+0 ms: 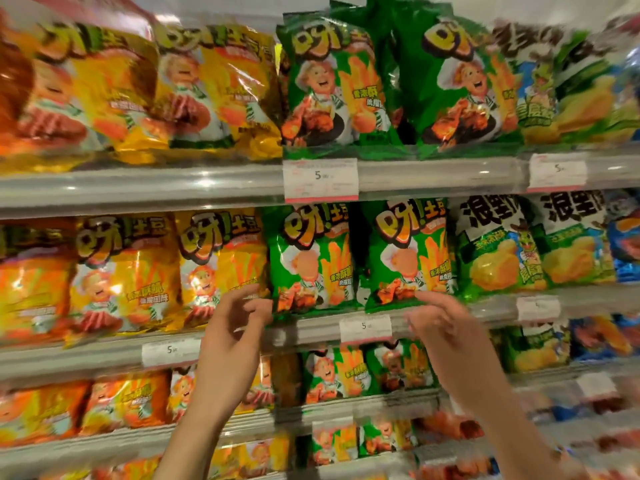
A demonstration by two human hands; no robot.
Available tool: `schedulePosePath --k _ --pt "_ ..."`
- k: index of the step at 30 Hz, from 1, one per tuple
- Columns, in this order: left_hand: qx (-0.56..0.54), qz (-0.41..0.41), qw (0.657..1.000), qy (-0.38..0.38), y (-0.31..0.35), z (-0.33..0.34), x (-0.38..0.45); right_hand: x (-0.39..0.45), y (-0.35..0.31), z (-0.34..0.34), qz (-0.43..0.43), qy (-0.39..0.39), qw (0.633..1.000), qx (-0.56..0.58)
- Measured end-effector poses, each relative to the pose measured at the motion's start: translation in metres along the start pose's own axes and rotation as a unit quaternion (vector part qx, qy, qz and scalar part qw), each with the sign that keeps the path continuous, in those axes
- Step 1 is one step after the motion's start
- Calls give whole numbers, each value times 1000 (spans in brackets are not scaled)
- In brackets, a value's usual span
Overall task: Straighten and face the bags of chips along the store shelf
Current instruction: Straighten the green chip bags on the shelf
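Observation:
Two green chip bags stand upright side by side on the middle shelf (pixel 311 327), the left one (pixel 308 258) and the right one (pixel 408 254). My left hand (pixel 232 337) is raised by the lower left corner of the left green bag, fingers loosely spread, holding nothing. My right hand (pixel 446 337) hovers in front of the bottom edge of the right green bag, fingers relaxed and empty. Yellow bags (pixel 221 261) stand to the left of my left hand. The view is motion-blurred.
The top shelf (pixel 433 174) carries yellow bags (pixel 221 88) and two green bags (pixel 332 84). White-and-green bags (pixel 498 247) stand on the right of the middle shelf. Lower shelves hold smaller bags (pixel 346 372). Price tags (pixel 365 327) hang on the shelf edges.

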State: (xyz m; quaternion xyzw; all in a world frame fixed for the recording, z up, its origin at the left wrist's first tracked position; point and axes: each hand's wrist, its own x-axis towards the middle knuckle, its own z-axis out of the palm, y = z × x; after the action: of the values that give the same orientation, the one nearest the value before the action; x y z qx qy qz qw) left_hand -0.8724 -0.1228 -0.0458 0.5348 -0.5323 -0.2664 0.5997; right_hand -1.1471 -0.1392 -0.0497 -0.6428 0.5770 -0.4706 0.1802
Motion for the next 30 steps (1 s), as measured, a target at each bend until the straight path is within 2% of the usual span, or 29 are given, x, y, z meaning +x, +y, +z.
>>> schedulePosePath --k 3,6,10,12,16,21,27,30 --pt "39 23 998 44 1 10 7 21 -11 15 -29 -23 999 26" --pt "85 53 994 44 2 26 25 44 -28 34 8 -121 987 104" --pt "212 98 971 43 12 53 49 78 -45 63 20 -151 985 81" --pt "227 94 968 54 16 65 56 91 -50 72 44 -152 982 106" --pt "204 57 973 93 18 79 75 102 -49 78 64 -119 981 137" --pt "166 2 977 132 28 82 96 98 -45 79 50 -122 982 132" --pt "134 7 982 134 31 70 105 97 -61 74 67 -140 969 193" --pt "79 -34 990 112 32 65 108 99 -66 77 66 -128 968 205"
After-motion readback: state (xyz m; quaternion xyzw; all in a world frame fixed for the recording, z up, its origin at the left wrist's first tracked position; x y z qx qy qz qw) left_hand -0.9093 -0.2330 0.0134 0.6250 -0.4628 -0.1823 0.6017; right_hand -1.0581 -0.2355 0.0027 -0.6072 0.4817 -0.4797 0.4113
